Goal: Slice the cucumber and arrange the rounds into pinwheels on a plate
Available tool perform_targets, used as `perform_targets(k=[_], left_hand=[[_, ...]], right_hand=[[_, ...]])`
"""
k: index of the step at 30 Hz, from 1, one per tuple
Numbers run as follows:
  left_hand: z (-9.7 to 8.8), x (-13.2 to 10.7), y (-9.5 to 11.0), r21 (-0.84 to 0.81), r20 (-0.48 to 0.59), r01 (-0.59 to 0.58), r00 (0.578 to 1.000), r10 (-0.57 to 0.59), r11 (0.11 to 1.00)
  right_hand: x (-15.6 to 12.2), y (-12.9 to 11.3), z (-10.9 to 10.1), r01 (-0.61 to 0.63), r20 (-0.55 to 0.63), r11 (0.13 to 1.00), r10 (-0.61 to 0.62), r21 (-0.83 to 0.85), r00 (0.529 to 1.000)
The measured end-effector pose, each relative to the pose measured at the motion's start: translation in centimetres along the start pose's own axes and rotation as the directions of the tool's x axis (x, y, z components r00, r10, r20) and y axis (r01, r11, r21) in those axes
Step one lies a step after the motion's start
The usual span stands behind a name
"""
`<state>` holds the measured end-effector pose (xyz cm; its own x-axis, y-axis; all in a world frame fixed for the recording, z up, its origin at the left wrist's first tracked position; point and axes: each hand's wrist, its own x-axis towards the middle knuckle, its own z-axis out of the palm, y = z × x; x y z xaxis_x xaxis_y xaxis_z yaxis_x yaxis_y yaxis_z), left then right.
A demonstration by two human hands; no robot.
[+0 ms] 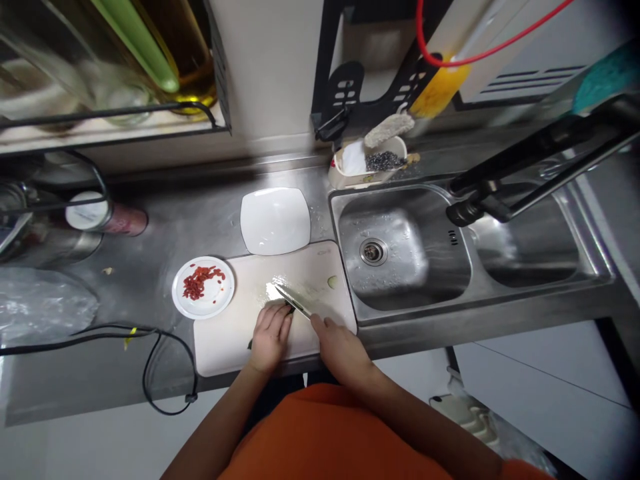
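My right hand (pixel 343 347) is wrapped round the handle of a kitchen knife (pixel 295 302), its blade pointing up and left over a white cutting board (pixel 225 347). Curled on the board just left of the blade, my left hand (pixel 271 335) presses down a dark green vegetable (pixel 251 344), perhaps a cucumber. Most of it is hidden under the fingers; a dark bit shows by the blade. A pale green slice (pixel 332 282) lies at the board's right side. Wet patches shine near the knife tip.
A white plate of red dried berries (pixel 197 283) overlaps the board's left corner. Behind the board is a square white dish (pixel 275 221). To the right lies a steel sink (pixel 405 267) under a black faucet (pixel 475 207). A black cable (pixel 145 331) runs along the left counter.
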<state>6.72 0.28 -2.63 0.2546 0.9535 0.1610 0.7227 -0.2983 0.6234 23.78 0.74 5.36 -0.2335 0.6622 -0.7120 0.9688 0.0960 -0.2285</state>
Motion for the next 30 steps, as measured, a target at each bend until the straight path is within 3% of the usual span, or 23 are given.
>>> perform_targets(k=[10,30], left_hand=[[0.1,-0.2,-0.1,0.035,-0.025,-0.029,0.999,0.029,0.999],[0.1,-0.1,-0.1,0.049,-0.037,-0.045,0.998,0.047,0.998]], right_hand=[[-3.0,0.2,-0.4,-0.02,0.054,0.999,0.019,0.031,0.998],[-2.9,0.0,-1.1,-0.013,0.059,1.0,0.012,0.009,0.998]])
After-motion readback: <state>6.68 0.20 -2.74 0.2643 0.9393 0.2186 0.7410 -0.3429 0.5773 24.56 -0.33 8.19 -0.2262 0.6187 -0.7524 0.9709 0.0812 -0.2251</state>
